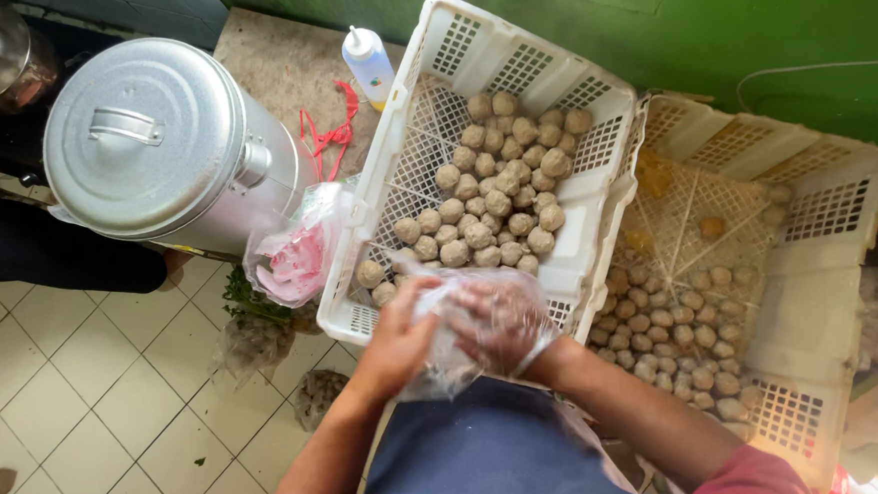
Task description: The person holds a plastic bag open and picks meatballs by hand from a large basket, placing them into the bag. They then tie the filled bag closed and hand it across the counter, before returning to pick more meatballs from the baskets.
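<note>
My left hand (396, 341) grips the side of a clear plastic bag (452, 306) held over my lap. Inside that bag sits my right hand (503, 324), covered by the thin plastic, fingers curled. Just beyond the bag, a white slotted crate (597, 209) holds a pile of brown meatballs (496, 189). A second white crate (822, 297) to the right holds more meatballs (669, 340) along its near side.
A large metal lidded pot (153, 142) stands at left, with a bag of pink plastic (294, 255) beside it. A squeeze bottle (369, 65) and red string (328, 133) lie on the stone slab behind. Bags of goods (317, 394) sit on the tiled floor.
</note>
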